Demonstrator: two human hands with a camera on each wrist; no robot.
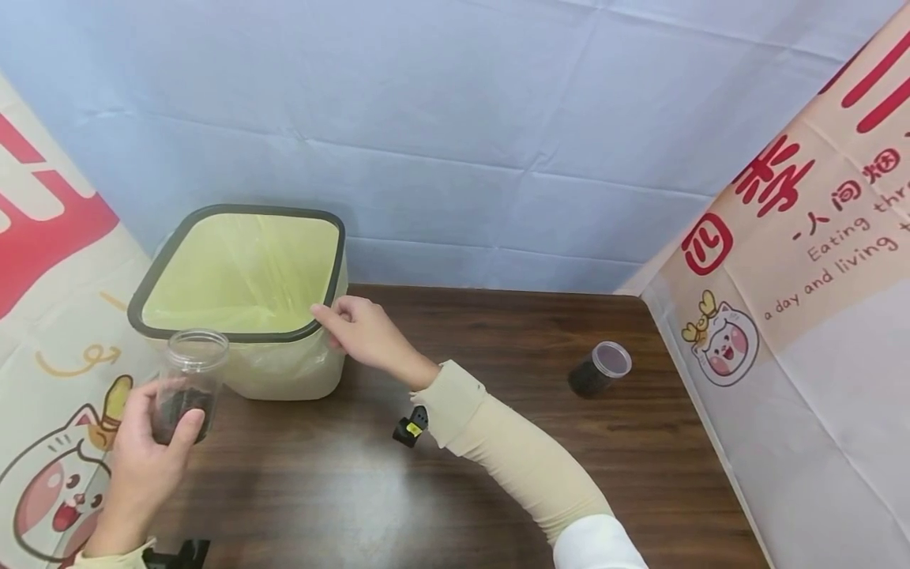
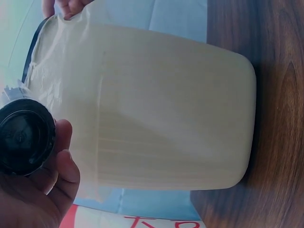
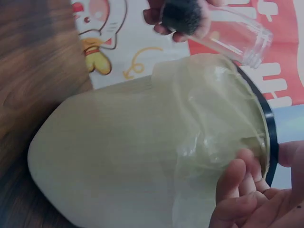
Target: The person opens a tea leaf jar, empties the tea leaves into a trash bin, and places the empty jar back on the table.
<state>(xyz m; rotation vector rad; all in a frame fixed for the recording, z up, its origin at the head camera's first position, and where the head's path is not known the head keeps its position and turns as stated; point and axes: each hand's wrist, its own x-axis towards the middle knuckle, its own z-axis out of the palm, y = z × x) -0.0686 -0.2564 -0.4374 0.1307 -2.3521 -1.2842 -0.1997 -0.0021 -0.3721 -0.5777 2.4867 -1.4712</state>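
Apparent step: steadying the waste bin (image 1: pixel 284 373) for emptying. Left hand (image 1: pixel 145 458) curls round the clear jar (image 1: pixel 188 386); right hand (image 1: pixel 368 332) pinches the black rim (image 1: pixel 242 337). Tipping calls for lifting the jar above it.

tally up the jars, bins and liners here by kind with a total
Jars: 2, the held jar in the left hand and the other jar on the table
Bins: 1, the pale bin, its rim pinched by the right hand
Liners: 1, the clear liner folded over that rim
Total: 4
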